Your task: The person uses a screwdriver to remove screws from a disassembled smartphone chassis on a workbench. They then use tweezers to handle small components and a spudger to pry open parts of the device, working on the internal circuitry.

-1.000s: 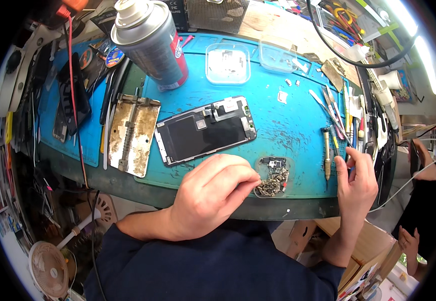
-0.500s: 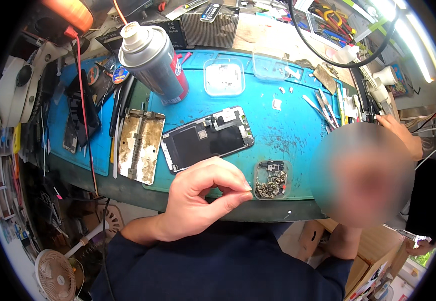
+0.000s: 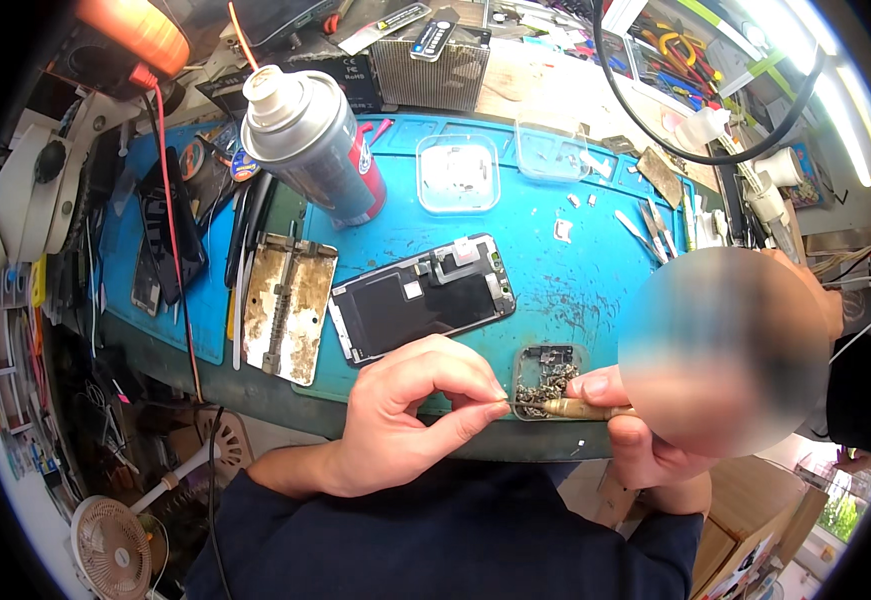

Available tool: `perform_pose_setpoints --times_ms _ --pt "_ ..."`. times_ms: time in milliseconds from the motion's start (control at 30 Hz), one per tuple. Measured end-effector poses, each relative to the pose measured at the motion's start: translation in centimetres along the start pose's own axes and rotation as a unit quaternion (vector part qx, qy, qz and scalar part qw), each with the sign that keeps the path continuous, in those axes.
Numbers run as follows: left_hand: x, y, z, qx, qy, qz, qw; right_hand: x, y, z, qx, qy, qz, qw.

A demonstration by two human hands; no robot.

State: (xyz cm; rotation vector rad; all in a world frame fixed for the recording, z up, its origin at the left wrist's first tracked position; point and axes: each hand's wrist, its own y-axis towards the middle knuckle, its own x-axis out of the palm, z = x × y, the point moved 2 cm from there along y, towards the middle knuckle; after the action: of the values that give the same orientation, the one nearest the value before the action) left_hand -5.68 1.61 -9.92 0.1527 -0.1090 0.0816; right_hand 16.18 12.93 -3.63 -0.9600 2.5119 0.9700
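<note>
My left hand [image 3: 405,420] is closed in a pinch in front of the phone screen assembly [image 3: 385,318]. What its thumb and forefinger hold is too small to make out. My right hand [image 3: 645,460] grips a slim tool with a tan handle [image 3: 585,409]. The tool's thin metal shaft points left, its tip at the left fingertips. A blurred round patch covers much of the right hand. Just behind the tool stands a small clear box [image 3: 584,364] filled with tiny screws and dark parts. The phone screen assembly lies back-up on the blue mat [image 3: 565,290].
A worn metal holder [image 3: 290,310] lies left of the screen assembly, a spray can [image 3: 315,150] behind it. Two clear trays [image 3: 458,208] [image 3: 552,150] stand farther back. Tweezers [image 3: 652,228] lie at the right, near another person's arm [image 3: 827,300]. A red cable [image 3: 177,260] hangs at the left.
My right hand has brought the tan-handled tool out from behind the blurred patch, up to my left fingertips. The left hand keeps its pinch. The whole view has shifted slightly.
</note>
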Motion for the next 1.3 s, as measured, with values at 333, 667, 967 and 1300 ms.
perform_pose_setpoints --times_ms 333,667,967,1300 --pt "-0.2 0.1 0.0 -0.028 -0.031 -0.028 0.999 1.2 -0.7 0.0 0.041 0.078 0.067 0.994" --pt "-0.3 0.1 -0.2 -0.042 -0.072 -0.022 0.996 2.3 -1.8 0.9 -0.042 0.121 0.06 0.99" --pt "-0.3 0.0 -0.5 -0.034 -0.128 -0.001 0.991 2.2 -2.3 1.0 -0.039 0.152 0.036 0.987" --pt "-0.5 0.0 -0.5 -0.057 -0.12 -0.02 0.991 2.7 -1.8 1.2 -0.101 0.182 0.039 0.977"
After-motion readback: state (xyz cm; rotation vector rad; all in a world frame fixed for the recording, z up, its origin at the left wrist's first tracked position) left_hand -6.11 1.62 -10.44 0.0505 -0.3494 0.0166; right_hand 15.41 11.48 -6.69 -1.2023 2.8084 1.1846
